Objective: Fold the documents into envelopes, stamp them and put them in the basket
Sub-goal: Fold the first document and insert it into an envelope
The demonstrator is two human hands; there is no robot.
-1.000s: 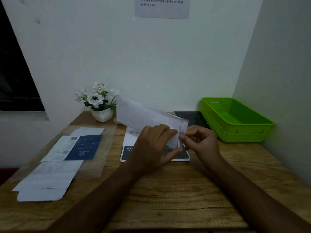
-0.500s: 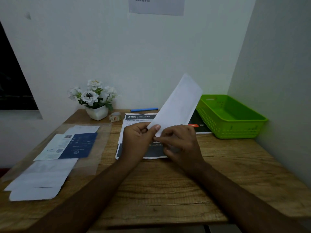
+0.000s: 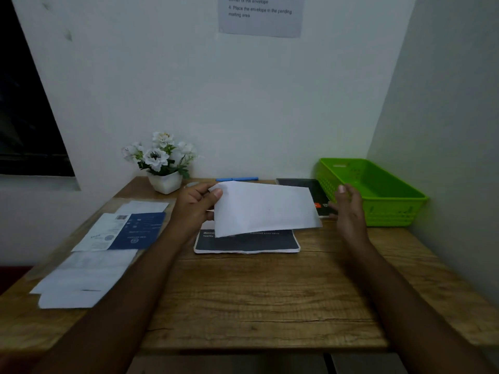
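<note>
A wooden desk (image 3: 270, 292) is set into a corner between two pale walls, with a printed instruction sheet (image 3: 260, 14) fixed to the rear wall. The white envelope (image 3: 266, 209) is held above the desk, nearly level, over the printed documents (image 3: 247, 241) that lie flat at desk centre. Half a second earlier it was tilted steeply upward and gripped by both hands at its lower end; it has since been lowered. It is now pinched at its left end by the left hand (image 3: 195, 209), thumb on top. The right hand (image 3: 348, 209) has been released from it and is spread, fingers loose, just right of the envelope, holding nothing. No stamp can be seen on the visible face; stamping is therefore judged still outstanding.

The green basket (image 3: 394, 211) stands right of the envelope against the side wall; its visible interior contains nothing. Left of the envelope, further papers (image 3: 83, 282) and a blue-and-white leaflet (image 3: 124, 230) lie under clear plastic. Behind it are a flower pot (image 3: 164, 182) and a blue pen (image 3: 237, 179).
</note>
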